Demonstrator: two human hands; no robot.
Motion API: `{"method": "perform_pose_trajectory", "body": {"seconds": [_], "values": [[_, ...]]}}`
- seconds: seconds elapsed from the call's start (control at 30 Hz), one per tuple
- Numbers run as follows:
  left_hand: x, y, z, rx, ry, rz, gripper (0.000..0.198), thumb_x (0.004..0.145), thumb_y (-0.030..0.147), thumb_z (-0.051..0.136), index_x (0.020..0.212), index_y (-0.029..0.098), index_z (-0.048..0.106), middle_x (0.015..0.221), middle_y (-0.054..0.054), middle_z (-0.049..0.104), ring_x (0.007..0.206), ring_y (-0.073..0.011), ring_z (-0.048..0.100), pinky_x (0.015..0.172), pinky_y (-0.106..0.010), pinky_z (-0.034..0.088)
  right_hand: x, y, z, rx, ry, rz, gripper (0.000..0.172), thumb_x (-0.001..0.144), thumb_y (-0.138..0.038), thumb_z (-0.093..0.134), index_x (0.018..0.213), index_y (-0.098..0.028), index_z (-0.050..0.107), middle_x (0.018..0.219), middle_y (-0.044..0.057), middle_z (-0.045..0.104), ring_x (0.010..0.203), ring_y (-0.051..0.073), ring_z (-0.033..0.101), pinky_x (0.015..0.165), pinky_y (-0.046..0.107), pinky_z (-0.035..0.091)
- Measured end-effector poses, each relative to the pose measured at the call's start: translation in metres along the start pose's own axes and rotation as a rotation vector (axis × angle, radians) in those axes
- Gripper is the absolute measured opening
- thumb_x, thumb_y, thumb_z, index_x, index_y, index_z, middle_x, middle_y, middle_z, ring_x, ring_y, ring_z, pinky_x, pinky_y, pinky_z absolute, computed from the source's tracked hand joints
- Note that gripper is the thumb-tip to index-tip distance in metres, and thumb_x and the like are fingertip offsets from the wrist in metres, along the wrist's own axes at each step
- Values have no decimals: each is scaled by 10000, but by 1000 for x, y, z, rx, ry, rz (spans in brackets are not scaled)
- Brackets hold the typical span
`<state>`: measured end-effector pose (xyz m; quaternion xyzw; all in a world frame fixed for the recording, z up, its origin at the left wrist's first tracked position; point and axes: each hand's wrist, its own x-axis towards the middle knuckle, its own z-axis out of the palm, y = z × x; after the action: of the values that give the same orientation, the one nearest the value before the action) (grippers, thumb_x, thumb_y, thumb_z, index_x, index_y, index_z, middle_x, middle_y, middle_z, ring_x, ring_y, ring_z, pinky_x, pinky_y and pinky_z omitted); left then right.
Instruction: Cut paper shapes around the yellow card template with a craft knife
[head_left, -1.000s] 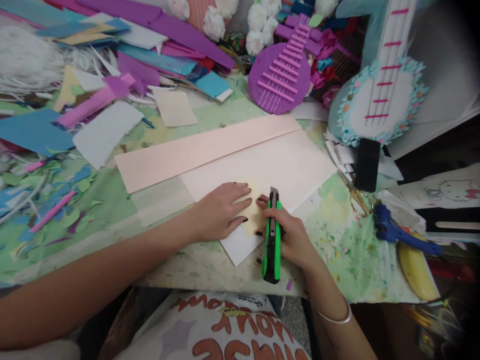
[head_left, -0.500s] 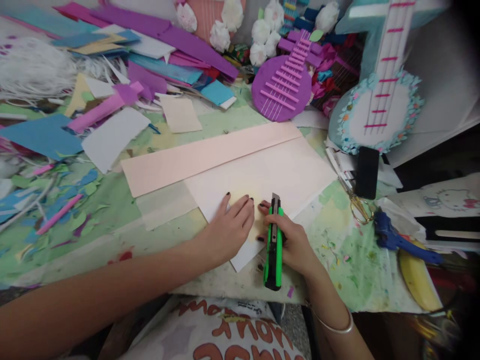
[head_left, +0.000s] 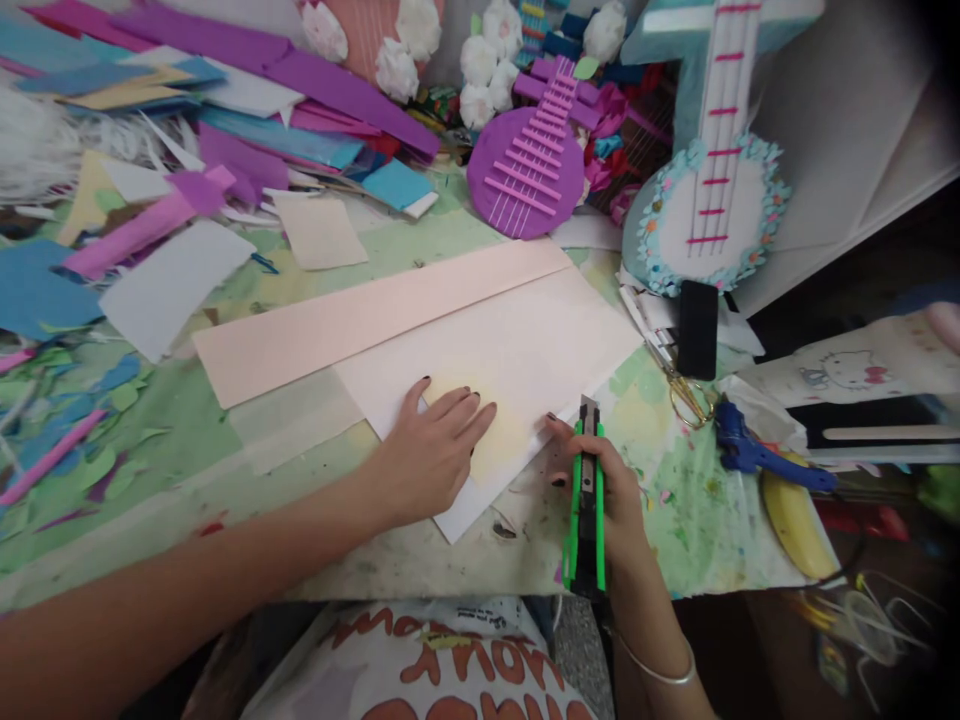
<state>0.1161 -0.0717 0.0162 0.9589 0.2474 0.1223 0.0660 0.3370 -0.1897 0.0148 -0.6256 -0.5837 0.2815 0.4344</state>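
My left hand [head_left: 431, 455] lies with fingers spread on a large pale sheet of paper [head_left: 525, 340], over a yellowish patch [head_left: 499, 440]. In my right hand [head_left: 621, 495] is a green and black box cutter [head_left: 588, 510], its metal tip pointing away from me. The fingertips of that hand are at the sheet's lower right edge. A long pale pink strip [head_left: 360, 325] lies along the far side of the sheet, overlapping it.
A purple toy lute [head_left: 525, 190] and a blue flower-trimmed one [head_left: 705, 215] stand at the back. On the right are a black phone [head_left: 697, 330], scissors [head_left: 690, 400] and a blue glue gun [head_left: 750, 445]. Paper scraps [head_left: 120, 390] cover the left side.
My right hand has moved right with the box cutter, away from my left hand to the sheet's edge. My left hand stays on the paper, fingers more spread. The view has shifted.
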Motion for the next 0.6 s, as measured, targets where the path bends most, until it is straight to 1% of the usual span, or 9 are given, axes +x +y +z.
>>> {"method": "perform_pose_trajectory", "body": {"seconds": [0.1, 0.17, 0.23, 0.37, 0.47, 0.6], "values": [[0, -1, 1, -10, -15, 4, 459, 959, 291, 407, 1364, 93, 494, 1283, -178, 579, 1258, -324, 458, 1093, -602, 228, -2, 1, 0, -29, -74, -31, 235, 856, -144, 606, 1024, -273, 507, 1358, 88, 607, 1285, 234, 545, 945, 355, 530], [0, 0, 3, 1, -5, 5, 498, 959, 356, 424, 1370, 83, 491, 1287, -196, 566, 1253, -349, 451, 1089, -620, 223, -1, 0, 0, -106, -142, -93, 245, 849, -142, 616, 1037, -264, 515, 1344, 98, 616, 1296, 244, 534, 989, 382, 505], [-1, 0, 6, 8, 18, 3, 521, 954, 390, 434, 1367, 79, 498, 1295, -210, 550, 1240, -367, 452, 1081, -636, 225, 0, -1, 1, -181, -179, -155, 263, 848, -128, 607, 1064, -251, 519, 1339, 114, 617, 1322, 249, 505, 1017, 399, 486], [-1, 0, 10, 1, 48, 13, 526, 948, 390, 440, 1354, 62, 511, 1303, -227, 528, 1225, -376, 447, 1076, -640, 236, 0, 2, 1, -248, -191, -205, 299, 846, -100, 578, 1103, -238, 510, 1344, 127, 608, 1347, 244, 476, 1023, 395, 485], [-2, 0, 11, -5, 64, 15, 531, 943, 388, 449, 1350, 53, 515, 1300, -233, 519, 1232, -389, 427, 1072, -641, 246, -1, 3, 1, -254, -209, -191, 306, 835, -87, 574, 1092, -238, 506, 1362, 124, 592, 1357, 245, 462, 1037, 402, 474], [-2, -1, 11, -14, 76, 3, 534, 932, 386, 468, 1338, 44, 525, 1292, -247, 509, 1233, -406, 411, 1062, -647, 261, -1, 3, 0, -247, -198, -188, 300, 838, -88, 582, 1085, -240, 505, 1347, 121, 603, 1349, 240, 473, 1036, 402, 474]]}}
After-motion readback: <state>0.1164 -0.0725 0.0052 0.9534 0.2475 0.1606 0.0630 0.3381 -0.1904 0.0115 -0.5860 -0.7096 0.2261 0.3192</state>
